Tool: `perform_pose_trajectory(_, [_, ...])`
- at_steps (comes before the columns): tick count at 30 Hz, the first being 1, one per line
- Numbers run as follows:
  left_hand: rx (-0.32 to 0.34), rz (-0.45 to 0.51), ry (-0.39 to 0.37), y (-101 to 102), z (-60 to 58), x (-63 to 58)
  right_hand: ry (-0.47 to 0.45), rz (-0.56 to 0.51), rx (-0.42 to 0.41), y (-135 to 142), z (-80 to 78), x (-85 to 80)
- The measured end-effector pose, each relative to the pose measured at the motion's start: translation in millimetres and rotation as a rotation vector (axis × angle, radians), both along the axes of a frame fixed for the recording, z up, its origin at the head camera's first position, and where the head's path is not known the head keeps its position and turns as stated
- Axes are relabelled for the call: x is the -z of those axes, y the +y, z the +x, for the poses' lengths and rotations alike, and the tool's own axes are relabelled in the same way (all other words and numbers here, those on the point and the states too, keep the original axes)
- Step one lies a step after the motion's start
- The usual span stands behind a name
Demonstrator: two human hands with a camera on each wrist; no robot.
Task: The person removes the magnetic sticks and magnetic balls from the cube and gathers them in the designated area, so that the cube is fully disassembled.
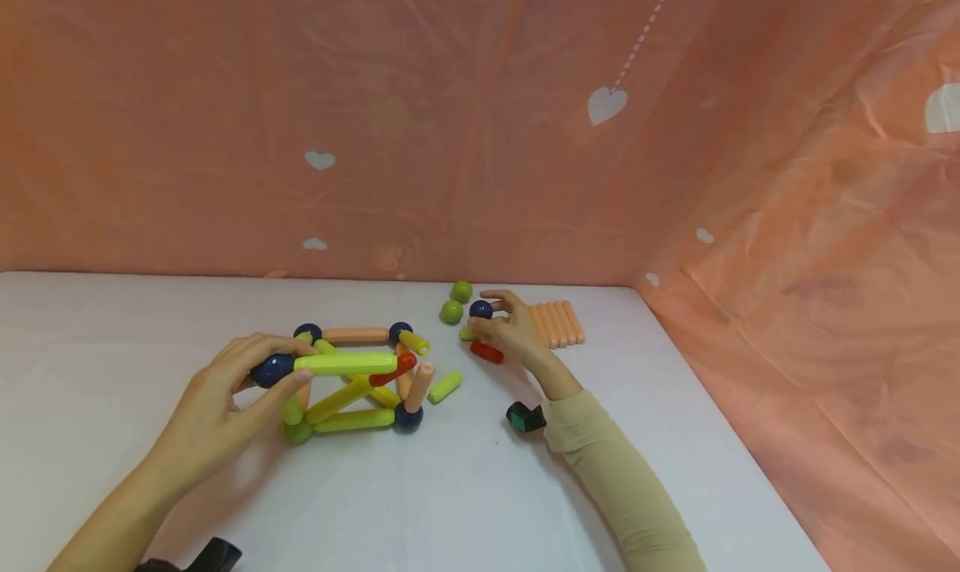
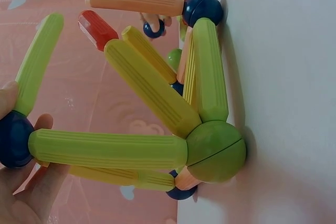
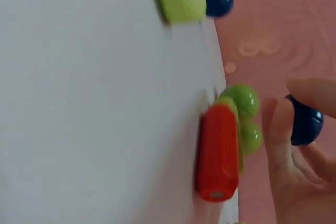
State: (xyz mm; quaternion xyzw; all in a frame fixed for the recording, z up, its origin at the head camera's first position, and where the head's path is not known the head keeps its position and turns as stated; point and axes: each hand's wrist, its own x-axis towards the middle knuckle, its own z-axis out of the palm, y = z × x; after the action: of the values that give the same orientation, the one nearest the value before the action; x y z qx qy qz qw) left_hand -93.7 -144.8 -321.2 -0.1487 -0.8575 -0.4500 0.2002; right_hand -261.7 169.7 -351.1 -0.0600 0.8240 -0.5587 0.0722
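Note:
My left hand [image 1: 213, 409] holds a dark blue ball [image 1: 270, 371] between thumb and fingers. A light green rod [image 1: 348, 364] sticks out from that ball toward the right. In the left wrist view, another green rod [image 2: 110, 149] runs from the held ball to a green ball [image 2: 216, 151] at a corner of the standing rod-and-ball frame. A slanting yellow rod [image 2: 149, 87] with a red tip [image 2: 97, 29] rises from that corner. My right hand [image 1: 517, 330] pinches a second dark blue ball [image 1: 481, 308] above the table, right of the frame.
Two loose green balls [image 1: 452, 311] lie at the back, near a red rod [image 1: 487, 353]. Several peach rods [image 1: 557, 324] lie side by side at the back right. A short green rod [image 1: 446, 387] rests right of the frame. An orange cloth [image 1: 450, 138] hangs behind the table.

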Motion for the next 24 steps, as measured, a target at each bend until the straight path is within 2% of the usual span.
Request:
perform_pose_trajectory(2, [-0.007,-0.009,-0.003,-0.2,3.5,-1.3,0.035,0.021,0.046,0.0,-2.9,-1.6])
perform_pose_trajectory(6, [-0.011,-0.023,-0.006,1.2,9.7,-4.4,0.097,0.131,0.129,2.6,-12.4,-2.8])
perform_pose_trajectory(9, [-0.007,-0.013,0.008,2.9,12.4,-5.4,0.083,0.155,0.156,3.9,-21.0,-3.6])
perform_pose_trajectory(14, [0.002,-0.004,0.016,5.2,13.6,-6.4,0.062,0.240,0.152,7.3,-32.5,-2.7])
perform_pose_trajectory(20, [0.013,-0.008,0.000,7.9,13.3,-6.3,0.120,0.371,0.133,10.9,-40.2,1.8])
perform_pose_trajectory(24, [0.010,-0.022,-0.021,8.7,12.5,-6.0,0.128,0.378,0.123,13.7,-40.4,1.9])
